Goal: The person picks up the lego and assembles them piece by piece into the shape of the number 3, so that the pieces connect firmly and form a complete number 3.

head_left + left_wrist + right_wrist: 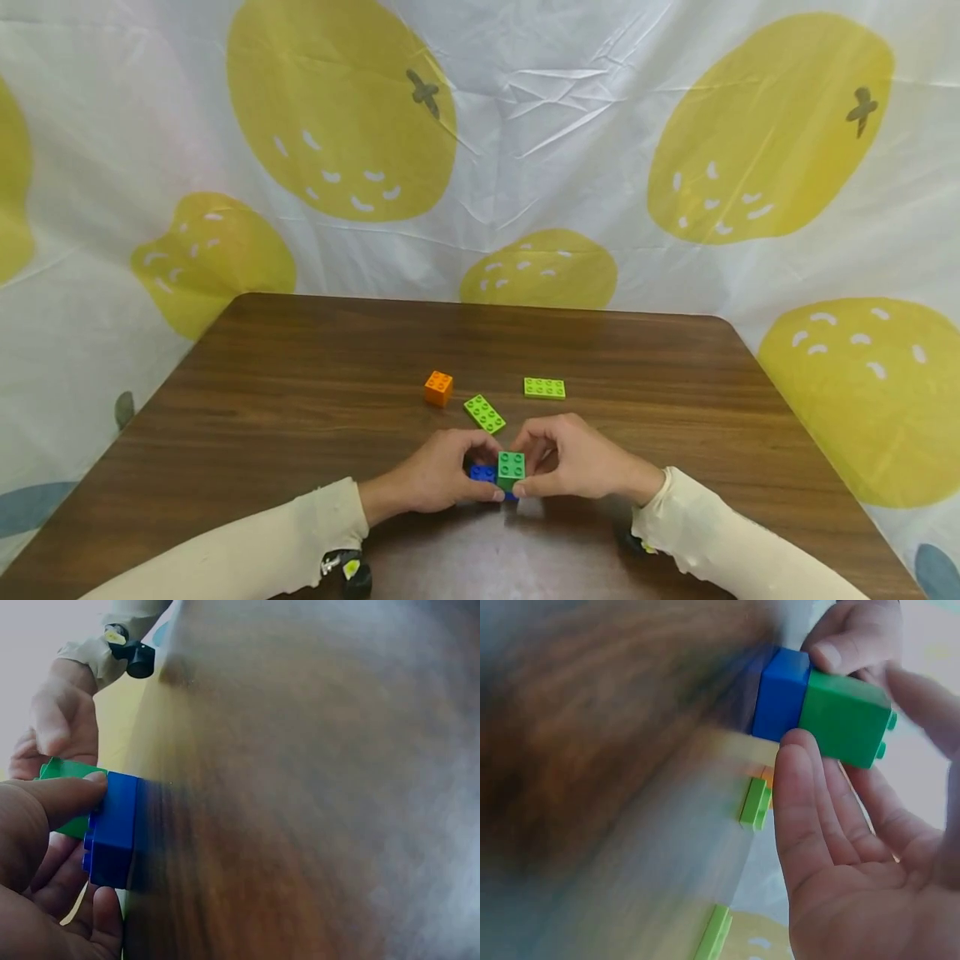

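Observation:
A blue toy building brick [483, 473] rests on the table near its front, its studs showing at the left. On its right part sits a green square brick [512, 465], studs up. My left hand [438, 473] holds the blue brick; its thumb [75, 796] lies across the side near the joint of blue and green. Around the right side of the green brick [844, 716] curls my right hand [573, 458], thumb tip at the lower near corner and fingers behind. How firmly those fingers press is hidden.
Beyond the hands lie a lime-green flat brick [484, 413], set at a slant, and a second lime-green flat brick [544, 388] further right. An orange brick [438, 388] stands to the left. All are on the brown wooden table [300, 400], with a patterned curtain [525, 150] behind.

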